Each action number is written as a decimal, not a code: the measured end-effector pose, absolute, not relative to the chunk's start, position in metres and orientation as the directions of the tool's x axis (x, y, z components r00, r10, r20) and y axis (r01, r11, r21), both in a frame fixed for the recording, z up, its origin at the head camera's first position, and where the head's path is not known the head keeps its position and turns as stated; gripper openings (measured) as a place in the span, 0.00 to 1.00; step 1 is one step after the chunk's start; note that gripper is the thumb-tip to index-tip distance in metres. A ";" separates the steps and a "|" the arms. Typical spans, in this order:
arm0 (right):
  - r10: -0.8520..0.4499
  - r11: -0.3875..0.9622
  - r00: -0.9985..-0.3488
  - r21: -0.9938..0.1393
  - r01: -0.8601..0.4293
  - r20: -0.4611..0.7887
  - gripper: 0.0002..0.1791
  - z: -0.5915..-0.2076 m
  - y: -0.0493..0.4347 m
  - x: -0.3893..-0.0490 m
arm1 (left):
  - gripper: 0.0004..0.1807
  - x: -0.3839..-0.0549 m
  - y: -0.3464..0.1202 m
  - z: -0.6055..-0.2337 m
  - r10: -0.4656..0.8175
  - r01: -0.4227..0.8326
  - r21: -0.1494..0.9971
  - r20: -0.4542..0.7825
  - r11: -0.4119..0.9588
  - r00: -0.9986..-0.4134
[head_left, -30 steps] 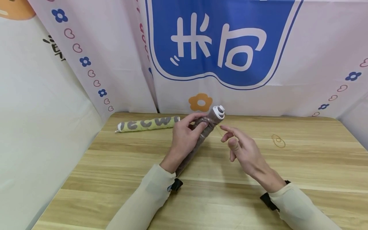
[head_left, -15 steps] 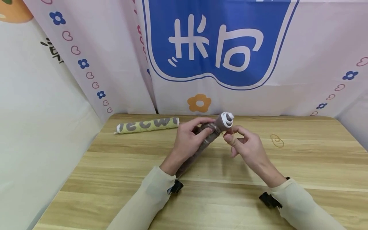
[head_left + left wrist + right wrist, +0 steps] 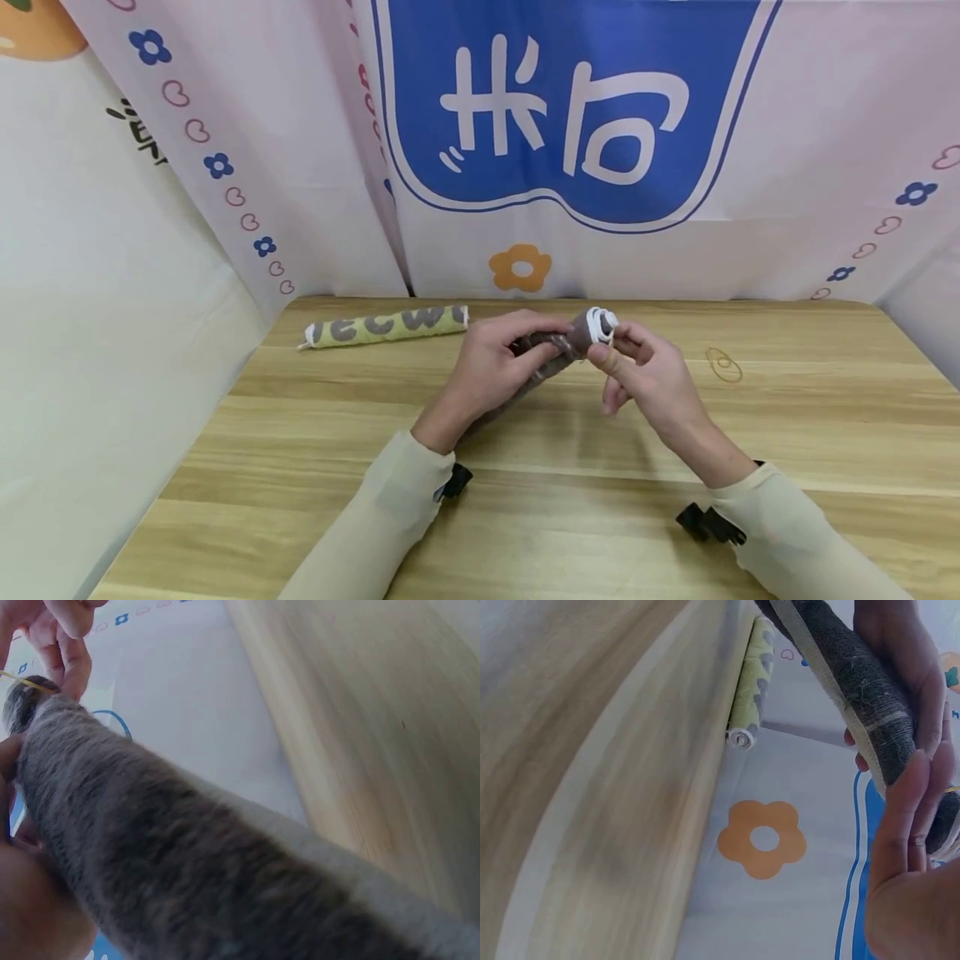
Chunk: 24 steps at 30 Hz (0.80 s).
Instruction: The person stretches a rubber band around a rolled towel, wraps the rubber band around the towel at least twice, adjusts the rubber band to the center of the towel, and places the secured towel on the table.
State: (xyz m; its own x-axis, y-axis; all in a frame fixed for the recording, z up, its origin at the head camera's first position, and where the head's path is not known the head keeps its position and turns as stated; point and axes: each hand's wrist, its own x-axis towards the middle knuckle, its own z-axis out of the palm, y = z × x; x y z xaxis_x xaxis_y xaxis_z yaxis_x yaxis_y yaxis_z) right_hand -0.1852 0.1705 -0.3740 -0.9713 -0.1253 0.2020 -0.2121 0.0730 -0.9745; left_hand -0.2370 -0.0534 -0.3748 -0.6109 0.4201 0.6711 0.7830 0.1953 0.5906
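Observation:
A grey-brown rolled towel (image 3: 582,335) with white edging spiralled at its far end slants up off the table in the head view. My left hand (image 3: 491,360) grips it just below that end, thumb on top. My right hand (image 3: 656,377) is at the end itself, thumb and fingers pinching a thin yellow rubber band (image 3: 28,682), which crosses the towel near its tip in the left wrist view. How far the band goes round is hidden by my fingers. The roll's body (image 3: 870,690) and both hands show close together in the right wrist view.
A second rolled towel (image 3: 386,327), yellow with grey lettering, lies at the back left of the wooden table (image 3: 570,517). Another rubber band (image 3: 724,367) lies looped on the right. A printed cloth backdrop (image 3: 465,250) hangs behind the table.
My right hand has come in from the right, where the band was stretched out, to the towel's end. My left hand has tilted the roll, its tip shifting right and lower.

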 end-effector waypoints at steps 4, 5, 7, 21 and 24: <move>-0.103 0.128 -0.975 -0.969 -0.211 0.198 0.18 -0.375 0.171 -0.186 | 0.11 -0.237 -0.054 -0.374 0.463 0.819 0.515 0.678 0.254 -0.571; -0.100 0.137 -0.975 -0.968 -0.211 0.198 0.18 -0.375 0.171 -0.186 | 0.11 -0.237 -0.054 -0.374 0.471 0.824 0.496 0.678 0.273 -0.564; -0.099 0.141 -0.976 -0.968 -0.207 0.194 0.20 -0.376 0.171 -0.187 | 0.10 -0.237 -0.054 -0.373 0.486 0.831 0.463 0.675 0.308 -0.556; -0.220 0.233 -0.969 -0.959 -0.159 0.107 0.33 -0.377 0.181 -0.197 | 0.09 -0.238 -0.053 -0.377 0.613 0.858 0.350 0.601 0.375 -0.513; -0.250 0.292 -0.965 -0.944 -0.155 0.082 0.33 -0.377 0.183 -0.198 | 0.09 -0.238 -0.053 -0.378 0.639 0.849 0.365 0.560 0.383 -0.528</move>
